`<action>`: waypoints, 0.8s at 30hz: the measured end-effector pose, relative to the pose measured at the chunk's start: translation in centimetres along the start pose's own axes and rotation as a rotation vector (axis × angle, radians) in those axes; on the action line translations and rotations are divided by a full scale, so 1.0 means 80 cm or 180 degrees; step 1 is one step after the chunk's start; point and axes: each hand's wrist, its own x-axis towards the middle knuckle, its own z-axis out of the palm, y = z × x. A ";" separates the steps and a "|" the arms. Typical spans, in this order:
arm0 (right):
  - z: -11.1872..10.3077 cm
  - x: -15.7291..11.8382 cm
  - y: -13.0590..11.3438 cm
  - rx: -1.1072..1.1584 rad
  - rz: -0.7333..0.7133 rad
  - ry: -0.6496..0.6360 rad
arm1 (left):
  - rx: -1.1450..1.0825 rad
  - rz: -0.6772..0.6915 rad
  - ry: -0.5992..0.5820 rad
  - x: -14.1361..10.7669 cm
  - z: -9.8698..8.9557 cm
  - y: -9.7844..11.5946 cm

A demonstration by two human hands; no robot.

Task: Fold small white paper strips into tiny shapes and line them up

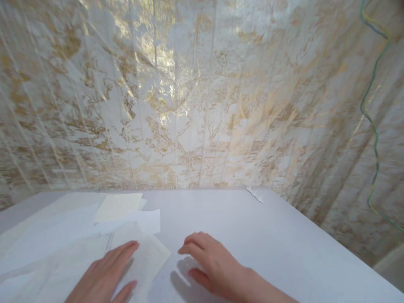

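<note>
Gold-patterned backdrop (202, 105), white surface (268, 240); papers (72, 231) at eight o'clock. Left hand (104, 269) over them, right hand (216, 267) beside, both grips spread. Paper-handling step, I'd guess; next calls for pinching an edge.

I see the left hand (101, 271) cut off by the bottom edge, hiding some of the papers (47, 235), which run off left, too blurred to count; the cord (376, 145) leaves my view top and right.

bright glare is at eleven o'clock on glossy white-and-gold patterned sheeting (202, 97); at six, the bare right hand (211, 261) casts soft shadow; corners blur.
</note>
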 end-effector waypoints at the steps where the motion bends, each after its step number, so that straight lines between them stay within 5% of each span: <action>1: 0.016 0.004 -0.004 0.0026 -0.0079 -0.0067 | 0.0163 -0.0147 0.0063 0.006 -0.005 -0.020; 4: 0.062 0.012 0.001 0.0026 -0.0252 -0.0117 | 0.0496 -0.0487 -0.0076 0.029 -0.025 -0.055; 7: 0.090 0.010 0.011 0.0099 -0.0310 0.0007 | 0.0621 -0.0626 -0.0524 0.045 -0.041 -0.051; 14: 0.084 0.001 0.008 0.0229 -0.0145 0.0171 | 0.0701 -0.0555 -0.0872 0.054 -0.047 -0.012; 24: 0.094 0.005 0.013 0.0087 -0.0227 0.0162 | 0.0834 -0.0472 -0.0814 0.049 -0.028 -0.012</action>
